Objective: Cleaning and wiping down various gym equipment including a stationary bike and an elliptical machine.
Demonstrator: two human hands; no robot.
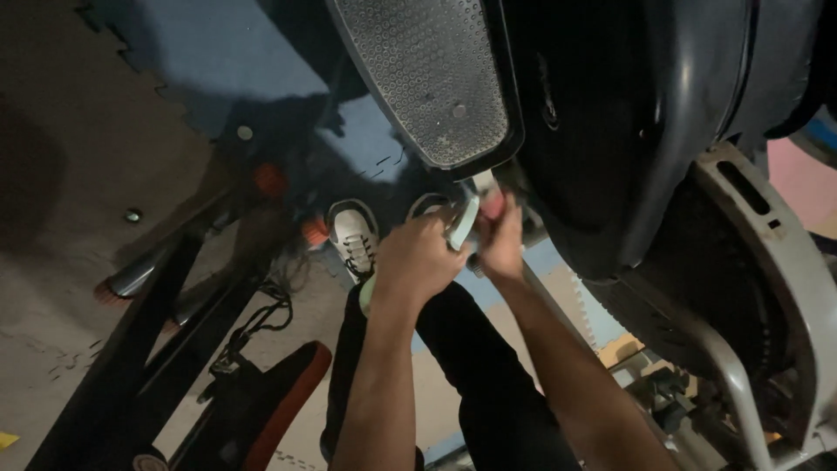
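A pale green cloth [460, 225] is gripped by both hands, left [418, 257] and right [500, 240], under the grey studded metal pedal [427, 78]; knuckles could be struck if it swings.

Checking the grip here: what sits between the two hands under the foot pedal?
Head view: a pale green tool spans left hand and right hand, below the foot pedal.
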